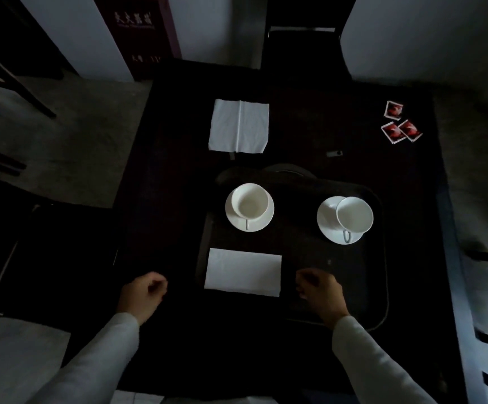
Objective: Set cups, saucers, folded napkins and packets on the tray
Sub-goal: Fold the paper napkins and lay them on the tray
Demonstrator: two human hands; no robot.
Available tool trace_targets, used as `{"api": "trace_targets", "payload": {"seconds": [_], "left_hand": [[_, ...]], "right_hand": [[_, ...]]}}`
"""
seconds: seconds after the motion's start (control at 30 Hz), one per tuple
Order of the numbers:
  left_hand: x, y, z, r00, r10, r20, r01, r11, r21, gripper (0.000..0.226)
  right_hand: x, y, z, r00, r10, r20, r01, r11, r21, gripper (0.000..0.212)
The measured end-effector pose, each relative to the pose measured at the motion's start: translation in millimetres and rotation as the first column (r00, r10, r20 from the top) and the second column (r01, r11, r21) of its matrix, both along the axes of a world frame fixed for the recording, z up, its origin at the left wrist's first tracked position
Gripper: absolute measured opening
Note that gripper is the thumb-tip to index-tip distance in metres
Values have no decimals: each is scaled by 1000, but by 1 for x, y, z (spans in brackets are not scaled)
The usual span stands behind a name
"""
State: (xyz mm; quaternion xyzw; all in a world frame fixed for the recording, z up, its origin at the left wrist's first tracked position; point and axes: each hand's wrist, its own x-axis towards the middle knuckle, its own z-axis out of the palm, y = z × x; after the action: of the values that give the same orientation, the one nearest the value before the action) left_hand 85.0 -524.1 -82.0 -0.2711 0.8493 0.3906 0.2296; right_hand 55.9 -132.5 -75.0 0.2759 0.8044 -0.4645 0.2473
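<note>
A dark tray (pixel 378 258) lies on a dark table. On it stand two white cups on saucers, the left cup (pixel 250 203) centred on its saucer (pixel 232 221) and the right cup (pixel 354 214) off-centre on its saucer (pixel 327 218). A folded white napkin (pixel 243 272) lies at the tray's near left. Another white napkin (pixel 238 126) lies unfolded on the table beyond the tray. Three red packets (pixel 400 123) sit at the table's far right. My left hand (pixel 143 295) hovers left of the folded napkin, fingers curled, holding nothing. My right hand (pixel 320 293) is just right of it, also curled and empty.
A small dark object (pixel 334 153) lies on the table behind the tray. Chairs stand at the left (pixel 9 83) and at the back (pixel 301 45). A dark red sign stand (pixel 136 30) is at the far left corner. White cloth (pixel 12 354) lies at my near left.
</note>
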Motion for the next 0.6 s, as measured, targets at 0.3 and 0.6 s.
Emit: {"api": "trace_targets", "payload": {"seconds": [0.3, 0.6], "left_hand": [[-105, -38, 41, 434, -818, 378, 883, 303, -358, 34], [-280, 37, 93, 831, -514, -212, 438, 840, -320, 22]], "right_hand": [[-97, -4, 49, 952, 170, -254, -166, 985, 36, 21], [-259, -12, 80, 916, 173, -363, -138, 983, 120, 9]]}}
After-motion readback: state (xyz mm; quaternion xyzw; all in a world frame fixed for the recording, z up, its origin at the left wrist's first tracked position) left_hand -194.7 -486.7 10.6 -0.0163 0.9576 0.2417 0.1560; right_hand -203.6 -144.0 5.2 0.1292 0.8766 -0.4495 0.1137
